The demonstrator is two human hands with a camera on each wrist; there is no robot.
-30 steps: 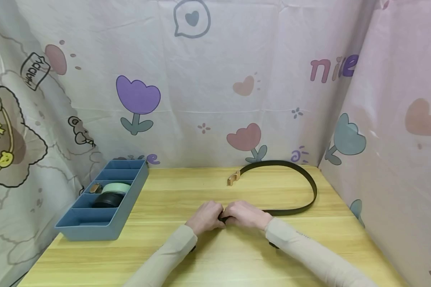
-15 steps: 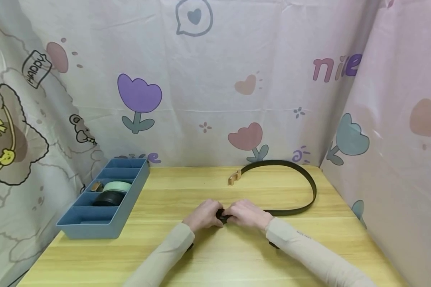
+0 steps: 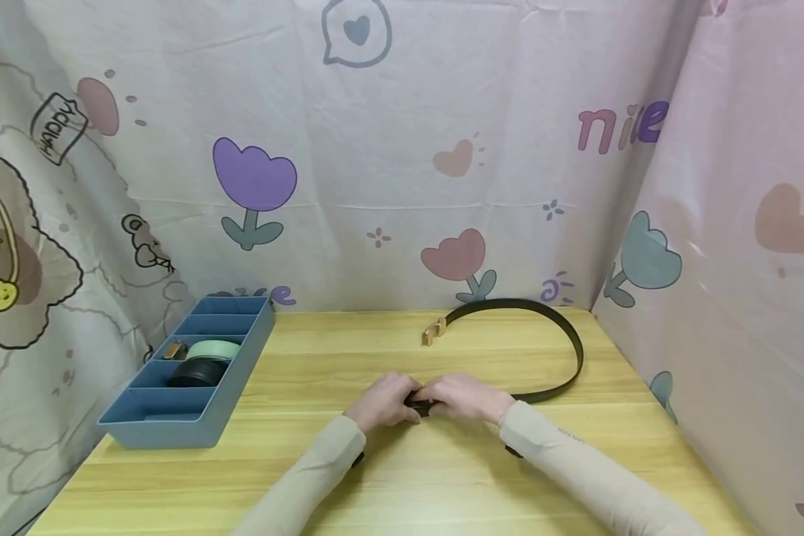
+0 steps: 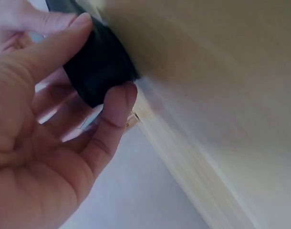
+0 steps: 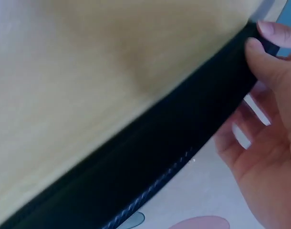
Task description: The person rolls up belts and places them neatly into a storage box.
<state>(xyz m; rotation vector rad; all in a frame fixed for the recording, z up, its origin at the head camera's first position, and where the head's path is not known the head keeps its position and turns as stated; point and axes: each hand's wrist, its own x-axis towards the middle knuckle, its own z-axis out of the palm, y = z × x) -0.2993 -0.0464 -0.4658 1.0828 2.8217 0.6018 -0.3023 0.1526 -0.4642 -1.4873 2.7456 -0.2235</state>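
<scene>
A black belt stands on edge on the table, curving in a wide loop from a gold buckle round to both hands. My left hand grips the rolled end of the belt; in the left wrist view that dark curl sits between thumb and fingers. Beside it my right hand pinches the strap, its thumb on the band in the right wrist view. The two hands nearly meet at the front middle of the table, and their fingers hide part of the roll.
At the left stands a blue divided box. One compartment holds a black rolled belt, another a pale green roll beside a brown-and-gold piece. A printed curtain hangs behind the table and along both sides.
The rolled end between the hands has turned a little, and the near side of the loop has drawn slightly left. The fingers have shifted on the belt; the box stays put.
</scene>
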